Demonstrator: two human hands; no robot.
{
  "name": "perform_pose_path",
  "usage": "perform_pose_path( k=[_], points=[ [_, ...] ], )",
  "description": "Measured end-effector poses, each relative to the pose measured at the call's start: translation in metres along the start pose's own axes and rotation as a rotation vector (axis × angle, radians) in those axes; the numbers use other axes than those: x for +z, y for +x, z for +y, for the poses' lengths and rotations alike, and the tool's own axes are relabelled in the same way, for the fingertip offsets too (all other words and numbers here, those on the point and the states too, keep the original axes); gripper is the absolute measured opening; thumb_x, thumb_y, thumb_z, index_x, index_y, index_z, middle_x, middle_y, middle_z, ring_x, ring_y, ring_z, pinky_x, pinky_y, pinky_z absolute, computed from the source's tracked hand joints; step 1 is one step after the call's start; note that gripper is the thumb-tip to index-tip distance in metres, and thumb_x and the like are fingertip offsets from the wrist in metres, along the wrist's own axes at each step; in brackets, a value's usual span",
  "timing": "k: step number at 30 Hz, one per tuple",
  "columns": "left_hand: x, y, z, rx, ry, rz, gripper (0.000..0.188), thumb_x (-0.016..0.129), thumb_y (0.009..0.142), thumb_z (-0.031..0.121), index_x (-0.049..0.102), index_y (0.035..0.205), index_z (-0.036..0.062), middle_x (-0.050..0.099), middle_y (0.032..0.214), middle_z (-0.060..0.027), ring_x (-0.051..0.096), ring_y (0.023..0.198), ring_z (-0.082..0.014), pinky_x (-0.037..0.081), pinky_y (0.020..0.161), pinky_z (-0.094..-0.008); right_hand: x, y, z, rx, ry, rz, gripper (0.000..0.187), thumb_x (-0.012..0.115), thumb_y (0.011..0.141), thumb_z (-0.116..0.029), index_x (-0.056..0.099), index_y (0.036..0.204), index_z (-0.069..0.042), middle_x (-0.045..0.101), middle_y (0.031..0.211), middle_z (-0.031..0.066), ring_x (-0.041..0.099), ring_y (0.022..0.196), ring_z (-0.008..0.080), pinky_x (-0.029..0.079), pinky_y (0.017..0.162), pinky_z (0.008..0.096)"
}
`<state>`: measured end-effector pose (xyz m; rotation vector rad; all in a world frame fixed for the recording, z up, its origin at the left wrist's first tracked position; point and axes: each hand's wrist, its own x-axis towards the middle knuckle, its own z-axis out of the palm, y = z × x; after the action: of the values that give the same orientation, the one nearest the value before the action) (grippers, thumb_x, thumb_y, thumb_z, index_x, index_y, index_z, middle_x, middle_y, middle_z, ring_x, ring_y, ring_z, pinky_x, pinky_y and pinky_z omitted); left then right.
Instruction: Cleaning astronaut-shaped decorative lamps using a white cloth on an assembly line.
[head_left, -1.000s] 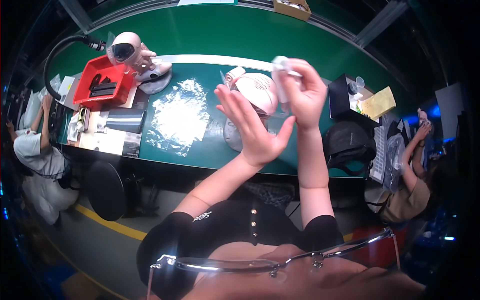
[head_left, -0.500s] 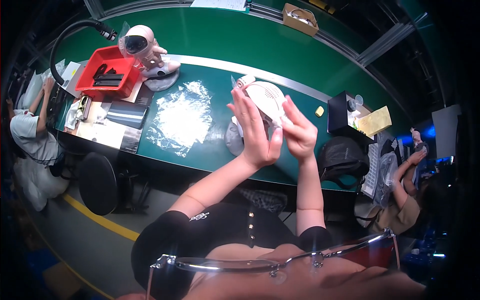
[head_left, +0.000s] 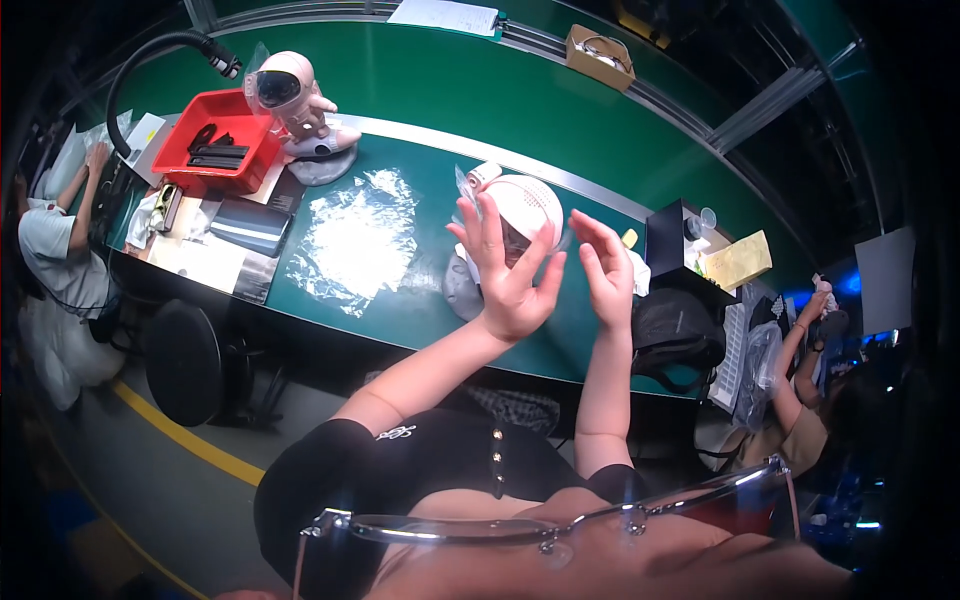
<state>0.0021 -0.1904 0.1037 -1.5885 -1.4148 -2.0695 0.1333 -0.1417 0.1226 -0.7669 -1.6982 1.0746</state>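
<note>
A pinkish-white astronaut figurine [head_left: 532,203] stands on the green table in front of me, its rounded helmet dotted with small holes. Clear film clings beside it, and part of a grey base shows below. My left hand [head_left: 515,290] is open at the figurine's near left side, fingers spread and covering much of its body. To the right, my right hand [head_left: 608,275] is open too, fingers stretched upward and thumb apart. A white cloth [head_left: 641,274] shows just behind the right hand; whether it touches the hand is unclear.
A second astronaut figurine [head_left: 285,90] stands by a red bin [head_left: 175,160] of black parts. Crumpled clear film [head_left: 355,240] lies mid-table. At right are a black box [head_left: 675,245], a yellow packet [head_left: 738,254] and a black mesh bag [head_left: 680,330]. People work on both sides.
My hands have moved apart from around the helmet, and the left fingers have spread. The white cloth, earlier by the right fingers, now shows right of that hand.
</note>
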Motion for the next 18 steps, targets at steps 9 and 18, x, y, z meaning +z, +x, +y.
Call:
perform_pose_path(
  k=[9, 18],
  points=[
    [-0.031, 0.004, -0.023, -0.295, -0.924, -0.072, 0.014, 0.053, 0.084, 0.005, 0.066, 0.087, 0.0096, 0.029, 0.141, -0.0188, 0.008, 0.136, -0.0342, 0.010, 0.107, -0.0468, 0.051, 0.030, -0.009, -0.130, 0.175, -0.121, 0.081, 0.062, 0.078, -0.047, 0.027, 0.136, -0.002, 0.043, 0.129, 0.0171, 0.043, 0.118, 0.0241, 0.034, 0.098, 0.0354],
    [-0.111, 0.032, -0.077, -0.879, -1.671, 0.371, 0.019, 0.042, 0.093, 0.027, 0.058, 0.096, 0.0172, 0.042, 0.133, -0.0124, 0.030, 0.128, -0.0339, 0.019, 0.107, -0.0529, 0.057, 0.024, -0.002, 0.001, 0.333, -0.048, 0.083, 0.060, 0.076, -0.056, 0.033, 0.129, 0.001, 0.050, 0.116, 0.0129, 0.049, 0.109, 0.0215, 0.039, 0.093, 0.0329]
  ],
)
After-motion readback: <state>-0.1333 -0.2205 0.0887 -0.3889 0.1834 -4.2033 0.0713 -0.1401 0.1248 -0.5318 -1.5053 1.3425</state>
